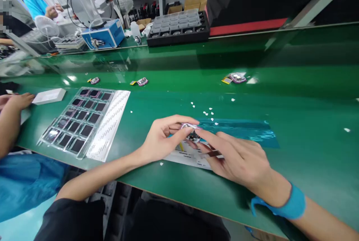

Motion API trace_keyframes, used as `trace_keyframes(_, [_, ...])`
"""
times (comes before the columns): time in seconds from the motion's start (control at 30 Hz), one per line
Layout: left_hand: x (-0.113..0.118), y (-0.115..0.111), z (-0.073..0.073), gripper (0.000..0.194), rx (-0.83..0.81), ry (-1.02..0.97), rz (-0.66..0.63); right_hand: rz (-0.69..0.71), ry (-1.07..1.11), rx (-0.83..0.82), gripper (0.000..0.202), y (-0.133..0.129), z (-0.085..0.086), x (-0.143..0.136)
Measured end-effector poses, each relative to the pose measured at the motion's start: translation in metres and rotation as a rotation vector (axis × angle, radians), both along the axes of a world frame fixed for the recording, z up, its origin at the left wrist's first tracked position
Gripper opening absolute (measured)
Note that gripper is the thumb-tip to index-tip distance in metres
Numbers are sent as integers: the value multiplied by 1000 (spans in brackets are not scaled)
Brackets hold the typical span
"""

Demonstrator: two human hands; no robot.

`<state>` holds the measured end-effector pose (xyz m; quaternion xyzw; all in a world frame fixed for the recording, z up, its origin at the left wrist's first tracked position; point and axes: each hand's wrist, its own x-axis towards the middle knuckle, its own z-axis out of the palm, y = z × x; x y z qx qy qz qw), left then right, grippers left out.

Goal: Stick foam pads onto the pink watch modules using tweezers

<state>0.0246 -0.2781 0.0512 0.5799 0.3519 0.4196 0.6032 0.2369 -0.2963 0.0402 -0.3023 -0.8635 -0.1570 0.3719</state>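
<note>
My left hand [162,138] pinches a small watch-like case [193,134] with a pinkish-purple rim and exposed circuitry. A yellow tab [181,146] shows just below it. My right hand [238,155] is closed, with its index fingertip on the near right edge of the case. Lower in its fingers lies a thin, dark metal tool, which looks like tweezers [214,153]; its tip is blurred. Beneath both hands are a printed white sheet [193,158] and a shiny blue film strip [241,130].
Similar cases [238,78] with yellow tabs lie farther back. On the left stand a clear tray [81,155] of dark square screens and a white box [49,96]; a co-worker's hand [21,101] is beside the box. White scraps [206,113] dot the green bench [308,129].
</note>
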Motion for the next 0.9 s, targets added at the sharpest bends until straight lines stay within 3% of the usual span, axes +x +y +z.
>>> trace_keyframes(0.13, [0, -15, -8, 11, -41, -68, 51, -4, -19, -81, 16, -1, -3, -3])
trace_keyframes(0.33, [1, -24, -21, 13, -69, -147, 80, 66, 104, -213, 18, -5, -4, -6])
trace_keyframes(0.53, [2, -30, -19, 9, 0, -126, 119, 2, 67, -158, 15, -7, -6, -5])
trace_keyframes(0.8, [0, -30, -15, 9, 195, 141, 222, 80, -163, -179, 24, -7, -1, 5])
trace_keyframes(0.9, [-3, -26, -14, 10, 122, 125, 185, 148, -92, -255, 23, -1, 0, 11])
